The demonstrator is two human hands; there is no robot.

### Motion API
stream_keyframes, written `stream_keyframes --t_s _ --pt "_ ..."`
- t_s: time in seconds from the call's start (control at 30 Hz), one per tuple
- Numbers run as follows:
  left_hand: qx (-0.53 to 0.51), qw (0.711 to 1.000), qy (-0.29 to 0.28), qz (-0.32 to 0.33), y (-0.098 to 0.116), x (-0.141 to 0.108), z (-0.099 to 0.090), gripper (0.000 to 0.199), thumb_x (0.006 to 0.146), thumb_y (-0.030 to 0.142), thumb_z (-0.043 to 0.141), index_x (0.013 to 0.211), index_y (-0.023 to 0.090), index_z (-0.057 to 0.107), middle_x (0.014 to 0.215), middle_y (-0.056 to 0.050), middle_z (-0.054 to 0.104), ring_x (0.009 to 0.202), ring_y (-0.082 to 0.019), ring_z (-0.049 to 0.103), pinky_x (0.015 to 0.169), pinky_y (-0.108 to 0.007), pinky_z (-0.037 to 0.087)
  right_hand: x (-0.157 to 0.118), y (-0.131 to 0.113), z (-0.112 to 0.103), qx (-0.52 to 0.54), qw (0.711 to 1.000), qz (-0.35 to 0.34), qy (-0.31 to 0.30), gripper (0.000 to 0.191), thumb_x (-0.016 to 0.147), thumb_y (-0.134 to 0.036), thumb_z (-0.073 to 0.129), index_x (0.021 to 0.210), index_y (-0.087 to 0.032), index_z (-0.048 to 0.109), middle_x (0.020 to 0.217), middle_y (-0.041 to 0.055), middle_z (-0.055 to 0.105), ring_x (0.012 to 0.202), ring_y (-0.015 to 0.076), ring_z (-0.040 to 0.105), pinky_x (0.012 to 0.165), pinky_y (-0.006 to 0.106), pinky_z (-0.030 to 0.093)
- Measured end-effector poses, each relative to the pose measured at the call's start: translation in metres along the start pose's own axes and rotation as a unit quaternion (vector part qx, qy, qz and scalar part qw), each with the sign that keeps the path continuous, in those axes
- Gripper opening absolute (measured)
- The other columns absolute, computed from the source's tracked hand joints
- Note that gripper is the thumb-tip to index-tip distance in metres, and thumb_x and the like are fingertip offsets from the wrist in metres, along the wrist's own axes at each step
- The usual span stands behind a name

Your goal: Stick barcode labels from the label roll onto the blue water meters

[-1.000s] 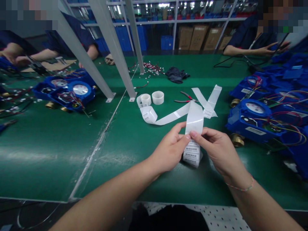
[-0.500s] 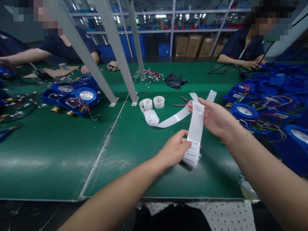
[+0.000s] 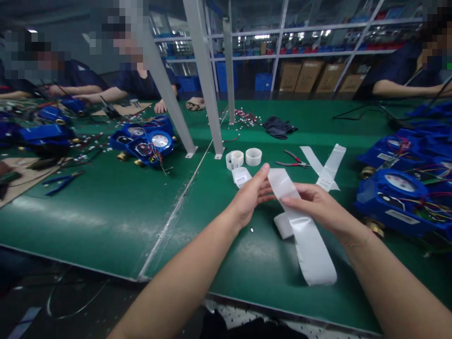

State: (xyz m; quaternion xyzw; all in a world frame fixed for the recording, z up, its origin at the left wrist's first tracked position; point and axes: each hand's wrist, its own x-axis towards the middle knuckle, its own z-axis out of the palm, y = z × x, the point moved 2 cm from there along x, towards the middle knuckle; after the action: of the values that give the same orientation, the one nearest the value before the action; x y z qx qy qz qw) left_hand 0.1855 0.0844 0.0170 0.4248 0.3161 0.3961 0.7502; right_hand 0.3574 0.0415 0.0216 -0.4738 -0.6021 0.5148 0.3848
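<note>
A long white strip of labels [image 3: 310, 242] hangs from my right hand [image 3: 319, 205], its thumb pressed on the front and its fingers behind. The lower part curves down toward the table, and another bend of white strip [image 3: 283, 226] shows behind it. My left hand [image 3: 247, 200] is beside the strip's upper end, thumb raised apart from the stretched fingers, whose tips pass behind the strip. Beyond the hands lie a curled piece with printed barcodes [image 3: 241, 176] and two crossed label strips [image 3: 330, 167]. Red-handled pliers [image 3: 294, 162] lie near the crossed strips.
Rolls of white tape [image 3: 253, 157] stand past my left hand. Blue meters with loose wires lie at right [image 3: 391, 193] and left [image 3: 144, 141]. Grey posts [image 3: 205, 75] rise from the green table [image 3: 212, 245]. A dark cloth [image 3: 278, 127] lies farther back; co-workers sit across and left.
The view has swung left. My left hand has left the barcoded part of the strip and opened near its upper end. My right hand now grips the strip lower, with its plain side showing.
</note>
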Motion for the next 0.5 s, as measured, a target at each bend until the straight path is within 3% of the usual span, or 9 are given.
stream_keyframes --t_s 0.13,0.2,0.27,0.33,0.43,0.5 --pt "-0.014 0.998 0.01 0.067 0.008 0.004 -0.008 0.04 0.088 0.045 0.071 0.117 0.018 0.071 0.126 -0.011 0.072 0.106 -0.022 0.07 0.084 -0.028 0.052 -0.004 -0.006 0.004 -0.155 0.978 -0.052 -0.126 0.028 0.094 -0.048 0.068 0.087 -0.022 0.077 0.088 0.0019 0.069 0.078 0.0193 0.062 0.067 0.03 0.047" --pt "-0.003 0.995 0.027 0.096 0.009 0.004 -0.01 0.039 0.085 0.035 0.075 0.12 0.018 0.069 0.123 -0.01 0.074 0.102 -0.021 0.071 0.082 -0.027 0.052 -0.005 -0.008 0.005 -0.191 0.97 -0.067 -0.136 0.025 0.095 -0.047 0.068 0.093 -0.025 0.077 0.094 0.0015 0.071 0.084 0.0201 0.063 0.075 0.032 0.05" --pt "0.015 0.994 0.029 0.104 0.006 0.003 -0.009 0.045 0.083 0.032 0.077 0.124 0.019 0.065 0.113 -0.009 0.077 0.094 -0.019 0.072 0.08 -0.027 0.052 -0.003 -0.007 0.003 -0.158 0.982 -0.067 -0.08 0.029 0.095 -0.05 0.067 0.11 -0.027 0.076 0.105 0.0026 0.072 0.095 0.0222 0.065 0.083 0.034 0.051" --pt "0.04 0.995 0.012 0.089 -0.001 0.001 -0.003 0.053 0.081 0.032 0.079 0.13 0.021 0.061 0.1 -0.006 0.078 0.084 -0.018 0.071 0.076 -0.026 0.051 0.0 -0.005 -0.001 -0.074 0.995 -0.061 0.016 0.038 0.097 -0.055 0.063 0.122 -0.027 0.072 0.114 0.0047 0.072 0.108 0.0243 0.064 0.088 0.035 0.052" --pt "0.077 0.996 -0.035 0.032 -0.012 -0.005 0.008 0.057 0.076 0.033 0.083 0.128 0.02 0.06 0.087 -0.003 0.076 0.075 -0.017 0.07 0.073 -0.026 0.05 0.005 0.003 -0.007 0.064 0.987 -0.046 0.142 0.043 0.097 -0.059 0.061 0.118 -0.024 0.073 0.116 0.0059 0.072 0.109 0.0234 0.065 0.087 0.033 0.053" --pt "0.095 0.993 -0.067 -0.012 -0.017 -0.008 0.014 0.053 0.074 0.033 0.085 0.119 0.017 0.063 0.086 -0.005 0.075 0.076 -0.018 0.07 0.075 -0.028 0.052 0.008 0.008 -0.01 0.113 0.975 -0.039 0.188 0.039 0.091 -0.056 0.07 0.109 -0.022 0.075 0.11 0.0052 0.074 0.101 0.0205 0.067 0.085 0.031 0.054"
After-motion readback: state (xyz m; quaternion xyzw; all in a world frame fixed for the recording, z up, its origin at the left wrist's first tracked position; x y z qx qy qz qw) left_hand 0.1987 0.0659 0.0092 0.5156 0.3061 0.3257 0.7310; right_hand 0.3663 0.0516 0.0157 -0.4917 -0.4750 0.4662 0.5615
